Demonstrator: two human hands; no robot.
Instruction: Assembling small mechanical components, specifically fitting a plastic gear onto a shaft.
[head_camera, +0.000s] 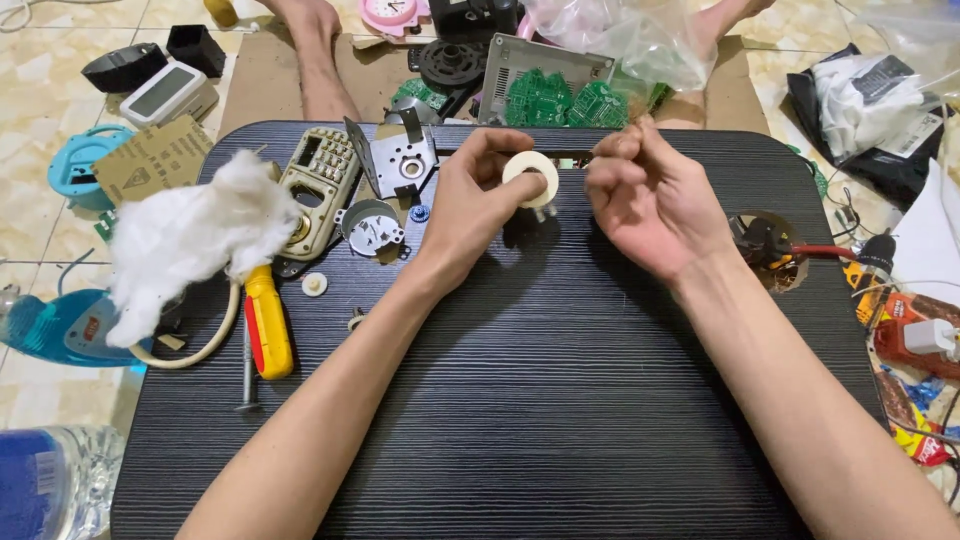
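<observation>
A small white ring part (531, 178) sits pinched in the left hand (478, 195) near the bench's (560, 400) far edge; the right hand (650, 195) curls loosely beside it, grasping nothing visible. Opened casings (320, 190) and a screwdriver (266, 322) lie toward the left edge, so disassembly looks well underway.

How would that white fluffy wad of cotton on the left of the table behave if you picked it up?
The cotton wad looks loose and wispy, so it would probably feel very light and squash easily. Its ragged edges suggest that it could tear or shed fibres. Lying beside the yellow-handled screwdriver, it seems unlikely to roll.
</observation>
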